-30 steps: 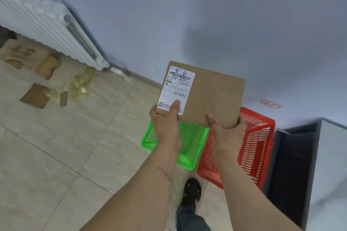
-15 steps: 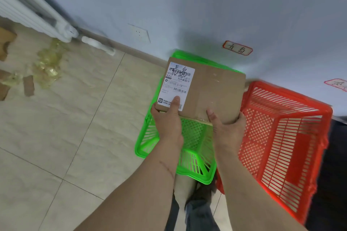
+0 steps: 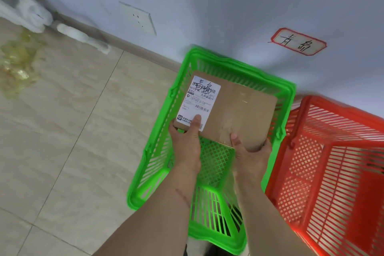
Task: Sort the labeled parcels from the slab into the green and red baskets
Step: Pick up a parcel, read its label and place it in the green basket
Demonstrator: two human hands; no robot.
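A flat brown cardboard parcel (image 3: 239, 110) with a white shipping label (image 3: 197, 100) on its left part hangs inside the mouth of the green basket (image 3: 158, 147). My left hand (image 3: 187, 143) grips its near left corner, thumb on the label. My right hand (image 3: 249, 151) holds its near right edge from below, thumb on top. The red basket (image 3: 332, 172) stands right beside the green one and holds nothing that I can see. A red-bordered handwritten sign (image 3: 298, 42) sticks on the wall above the green basket.
Both baskets stand on a beige tiled floor against a pale wall with a socket plate (image 3: 138, 18). A white radiator end (image 3: 31, 16) and yellowish crumpled wrapping (image 3: 16, 64) lie at the far left. Open floor (image 3: 72, 141) spreads left of the green basket.
The view has closed in on the baskets and dropped lower. The parcel, held the same way in both hands, has gone from above the baskets down into the green one's opening.
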